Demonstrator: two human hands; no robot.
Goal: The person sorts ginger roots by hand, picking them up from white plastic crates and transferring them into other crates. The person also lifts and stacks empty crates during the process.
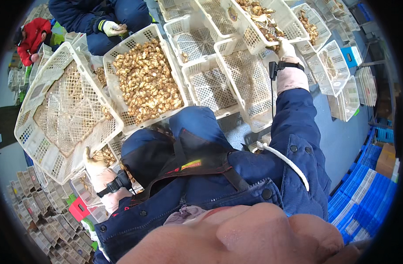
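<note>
Gloved in a pale glove, my left hand (94, 161) is at the lower edge of a tilted white plastic crate (117, 123), thumb up against its rim; the other fingers are hidden. My right hand (284, 49), also gloved, is at the near corner of a white crate (289, 24) holding brown-and-cream knobbly pieces (260, 23), perhaps mushrooms or roots. Its fingertips are partly hidden, and some pieces lie right at them. Between the hands stands a white crate (107, 71) with a thick layer of similar small pieces (145, 82). Both wrists wear black straps.
White crates (209, 84) with few or no pieces stand before my knees. A co-worker's gloved hand (112, 28) is beyond the filled crate; a person in red (31, 39) is farther left. Blue crates (356, 198) are stacked at right, more white crates (366, 85) above them.
</note>
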